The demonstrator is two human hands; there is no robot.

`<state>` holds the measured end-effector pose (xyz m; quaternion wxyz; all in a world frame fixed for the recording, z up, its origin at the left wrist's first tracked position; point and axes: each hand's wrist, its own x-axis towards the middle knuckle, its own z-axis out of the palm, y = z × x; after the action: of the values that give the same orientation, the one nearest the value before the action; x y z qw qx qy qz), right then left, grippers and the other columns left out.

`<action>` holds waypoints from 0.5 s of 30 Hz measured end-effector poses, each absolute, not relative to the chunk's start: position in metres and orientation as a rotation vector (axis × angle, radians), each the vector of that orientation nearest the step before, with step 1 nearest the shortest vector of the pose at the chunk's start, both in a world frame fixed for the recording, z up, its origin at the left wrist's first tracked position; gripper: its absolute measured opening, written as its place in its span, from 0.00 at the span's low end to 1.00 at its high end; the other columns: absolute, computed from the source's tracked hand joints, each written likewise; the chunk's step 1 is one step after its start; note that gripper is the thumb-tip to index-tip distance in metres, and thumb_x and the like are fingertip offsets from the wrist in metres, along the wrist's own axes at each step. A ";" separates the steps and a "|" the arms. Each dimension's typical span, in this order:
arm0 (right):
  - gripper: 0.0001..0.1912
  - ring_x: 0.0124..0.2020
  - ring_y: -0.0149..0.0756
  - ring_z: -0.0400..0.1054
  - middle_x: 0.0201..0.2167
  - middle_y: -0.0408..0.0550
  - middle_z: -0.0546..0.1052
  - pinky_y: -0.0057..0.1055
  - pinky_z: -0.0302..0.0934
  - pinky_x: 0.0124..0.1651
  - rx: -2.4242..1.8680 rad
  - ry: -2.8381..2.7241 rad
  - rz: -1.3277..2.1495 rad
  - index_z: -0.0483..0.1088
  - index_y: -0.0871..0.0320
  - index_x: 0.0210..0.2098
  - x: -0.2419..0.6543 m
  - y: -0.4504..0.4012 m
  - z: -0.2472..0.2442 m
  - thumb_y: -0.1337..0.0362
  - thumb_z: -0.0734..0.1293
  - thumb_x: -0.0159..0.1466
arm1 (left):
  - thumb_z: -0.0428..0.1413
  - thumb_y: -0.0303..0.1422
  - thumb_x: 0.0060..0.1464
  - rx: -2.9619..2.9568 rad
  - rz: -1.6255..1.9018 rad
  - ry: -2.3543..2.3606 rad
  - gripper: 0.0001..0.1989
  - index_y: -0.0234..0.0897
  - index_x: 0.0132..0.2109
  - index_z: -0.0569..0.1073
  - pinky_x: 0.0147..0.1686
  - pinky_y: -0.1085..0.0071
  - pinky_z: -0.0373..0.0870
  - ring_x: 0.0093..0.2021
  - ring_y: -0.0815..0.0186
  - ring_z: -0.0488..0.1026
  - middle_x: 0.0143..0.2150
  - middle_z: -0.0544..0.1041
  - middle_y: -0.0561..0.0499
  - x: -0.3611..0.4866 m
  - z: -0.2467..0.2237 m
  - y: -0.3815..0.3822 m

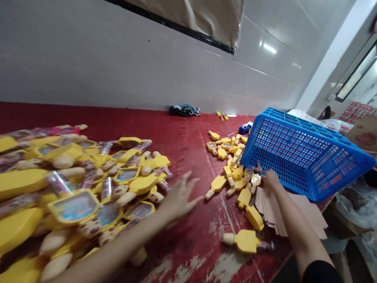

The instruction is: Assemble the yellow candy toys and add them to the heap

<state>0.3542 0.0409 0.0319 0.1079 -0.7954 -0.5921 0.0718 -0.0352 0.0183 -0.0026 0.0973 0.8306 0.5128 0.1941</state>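
My left hand (179, 198) reaches over the red table with its fingers spread and nothing in them. Close beside it is a big heap of yellow popsicle-shaped plastic toys (144, 184), with beige handles, picture windows and clear tubes of small pieces. My right hand (271, 180) is at the near edge of the tipped blue basket (332, 173), fingers bent together. A clear-tubed toy (257, 169) lies at those fingertips; whether they grip it is hard to see. Under my right forearm is a stack of brown cardboard sheets (306, 214).
A smaller group of yellow toys (218, 182) lies left of the basket. One toy with a tube (246, 241) rests near the front edge of the red table (188, 149). Dark cloth (185, 110) lies against the wall. Clear plastic bags (357, 204) are at the right.
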 end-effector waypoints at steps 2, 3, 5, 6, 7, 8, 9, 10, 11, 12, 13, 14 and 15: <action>0.05 0.47 0.41 0.64 0.43 0.51 0.72 0.44 0.57 0.51 -2.393 -1.701 0.225 0.71 0.62 0.35 0.362 0.050 0.024 0.68 0.66 0.59 | 0.52 0.47 0.53 2.456 0.518 1.441 0.34 0.30 0.61 0.60 0.58 0.45 0.52 0.63 0.38 0.50 0.64 0.48 0.28 0.015 -0.019 0.031; 0.04 0.48 0.41 0.64 0.42 0.50 0.72 0.45 0.57 0.52 -2.394 -1.683 0.228 0.70 0.62 0.33 0.364 0.051 0.021 0.67 0.66 0.59 | 0.54 0.45 0.52 2.474 0.494 1.359 0.32 0.37 0.61 0.60 0.58 0.47 0.53 0.63 0.40 0.51 0.65 0.50 0.33 0.035 -0.026 0.038; 0.03 0.49 0.42 0.63 0.41 0.50 0.73 0.46 0.55 0.53 -2.353 -1.640 0.232 0.70 0.63 0.32 0.367 0.048 0.018 0.68 0.66 0.58 | 0.55 0.41 0.51 2.485 0.488 1.247 0.29 0.43 0.60 0.62 0.59 0.51 0.54 0.63 0.44 0.52 0.64 0.54 0.38 0.058 -0.033 0.050; 0.04 0.49 0.42 0.63 0.40 0.52 0.73 0.46 0.54 0.54 -2.312 -1.609 0.238 0.69 0.63 0.33 0.367 0.046 0.018 0.68 0.65 0.58 | 0.53 0.38 0.53 2.475 0.499 1.218 0.26 0.43 0.59 0.64 0.59 0.52 0.54 0.63 0.46 0.53 0.63 0.56 0.39 0.063 -0.035 0.053; 0.06 0.48 0.43 0.64 0.39 0.54 0.73 0.44 0.54 0.53 -2.259 -1.573 0.250 0.69 0.63 0.35 0.367 0.044 0.020 0.68 0.64 0.59 | 0.51 0.34 0.54 2.456 0.516 1.206 0.23 0.40 0.58 0.65 0.59 0.53 0.55 0.62 0.47 0.55 0.62 0.58 0.38 0.064 -0.036 0.054; 0.08 0.47 0.43 0.64 0.39 0.56 0.73 0.42 0.55 0.52 -2.195 -1.532 0.271 0.68 0.64 0.38 0.365 0.041 0.022 0.67 0.63 0.59 | 0.49 0.31 0.55 2.429 0.530 1.200 0.21 0.37 0.56 0.67 0.58 0.53 0.55 0.61 0.48 0.57 0.61 0.60 0.36 0.062 -0.036 0.051; 0.11 0.46 0.42 0.65 0.40 0.57 0.73 0.40 0.57 0.50 -2.120 -1.490 0.304 0.66 0.64 0.41 0.361 0.038 0.024 0.65 0.61 0.60 | 0.47 0.28 0.54 2.399 0.539 1.193 0.20 0.35 0.54 0.68 0.58 0.53 0.56 0.60 0.48 0.58 0.59 0.61 0.35 0.058 -0.037 0.046; 0.14 0.44 0.41 0.66 0.40 0.58 0.72 0.37 0.59 0.46 -2.038 -1.448 0.351 0.64 0.64 0.44 0.355 0.034 0.026 0.63 0.59 0.61 | 0.46 0.25 0.52 2.366 0.541 1.179 0.20 0.33 0.52 0.69 0.58 0.53 0.56 0.59 0.49 0.59 0.58 0.62 0.35 0.053 -0.037 0.038; 0.16 0.41 0.39 0.67 0.40 0.57 0.72 0.35 0.61 0.41 -1.953 -1.411 0.419 0.62 0.64 0.45 0.346 0.028 0.027 0.59 0.56 0.62 | 0.47 0.23 0.50 2.326 0.540 1.166 0.21 0.33 0.52 0.69 0.58 0.53 0.56 0.59 0.49 0.60 0.58 0.63 0.35 0.046 -0.037 0.027; 0.19 0.36 0.37 0.68 0.39 0.56 0.72 0.32 0.62 0.35 -1.869 -1.379 0.504 0.61 0.63 0.46 0.336 0.022 0.027 0.56 0.54 0.63 | 0.49 0.22 0.46 2.275 0.542 1.160 0.24 0.32 0.53 0.67 0.58 0.53 0.56 0.59 0.49 0.60 0.59 0.62 0.34 0.039 -0.037 0.015; 0.21 0.31 0.34 0.67 0.37 0.54 0.72 0.30 0.61 0.29 -1.787 -1.353 0.601 0.60 0.62 0.46 0.323 0.013 0.026 0.52 0.53 0.62 | 0.51 0.22 0.42 2.215 0.551 1.167 0.28 0.31 0.55 0.64 0.59 0.54 0.56 0.59 0.49 0.60 0.60 0.61 0.34 0.033 -0.035 0.001; 0.23 0.25 0.32 0.65 0.34 0.51 0.71 0.28 0.58 0.24 -1.712 -1.333 0.701 0.59 0.61 0.46 0.308 0.003 0.025 0.49 0.52 0.61 | 0.52 0.23 0.40 2.164 0.563 1.183 0.33 0.30 0.57 0.60 0.58 0.55 0.57 0.59 0.50 0.60 0.60 0.61 0.33 0.026 -0.033 -0.013; 0.24 0.20 0.29 0.60 0.31 0.47 0.71 0.26 0.54 0.20 -1.647 -1.322 0.790 0.58 0.59 0.46 0.292 -0.008 0.023 0.46 0.53 0.60 | 0.52 0.25 0.39 2.077 0.600 1.200 0.35 0.30 0.58 0.57 0.56 0.57 0.61 0.58 0.52 0.63 0.59 0.62 0.33 0.019 -0.029 -0.028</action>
<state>0.2924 -0.0082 0.0231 0.4289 -0.6599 -0.5296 0.3163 0.0189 -0.0284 -0.0289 0.3284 0.7934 0.4584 0.2291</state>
